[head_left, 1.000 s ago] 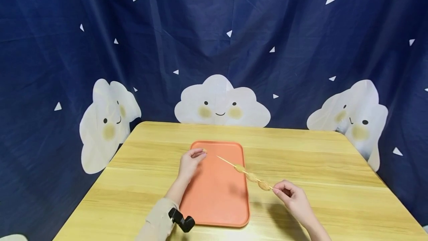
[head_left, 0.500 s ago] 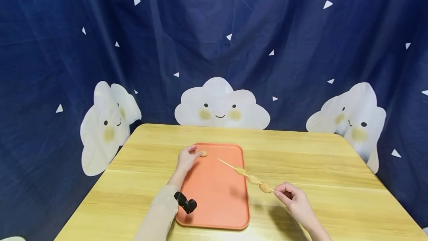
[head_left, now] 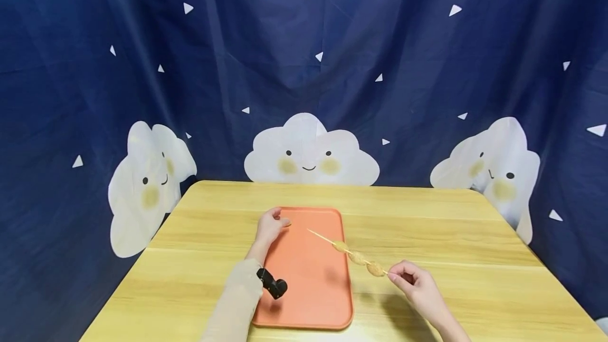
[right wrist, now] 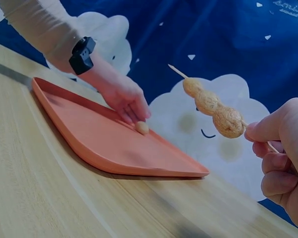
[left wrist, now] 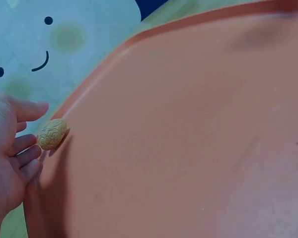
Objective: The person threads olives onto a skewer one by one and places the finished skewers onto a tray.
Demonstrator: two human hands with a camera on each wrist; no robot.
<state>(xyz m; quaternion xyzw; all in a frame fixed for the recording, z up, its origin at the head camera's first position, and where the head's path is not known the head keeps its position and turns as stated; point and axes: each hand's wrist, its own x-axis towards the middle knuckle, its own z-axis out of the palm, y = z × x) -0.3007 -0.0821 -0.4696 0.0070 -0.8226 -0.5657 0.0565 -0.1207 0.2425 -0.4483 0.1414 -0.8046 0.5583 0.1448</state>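
Note:
My right hand (head_left: 420, 286) pinches the bare lower end of a thin wooden skewer (head_left: 320, 236). Three wrinkled golden-brown food balls (right wrist: 227, 122) are threaded along it, and its pointed tip is bare. The skewer slants up to the left, above the tray's right edge. At the far left of the orange tray (head_left: 306, 273), my left hand (head_left: 269, 227) is around a loose ball (left wrist: 52, 134) of the same look. Its thumb stands apart from the ball, while the other fingers are beside it, perhaps touching. In the head view that ball is nearly hidden behind the hand.
The tray lies on a light wooden table (head_left: 451, 236), its low rim raised all round. A dark blue curtain (head_left: 304, 46) with white clouds hangs behind the table. On the left wrist is a black camera (head_left: 272, 283).
My left hand shifts round the loose ball, which showed beside the thumb half a second ago and is now mostly covered. The right hand and skewer stay nearly still. The head view tilts slightly.

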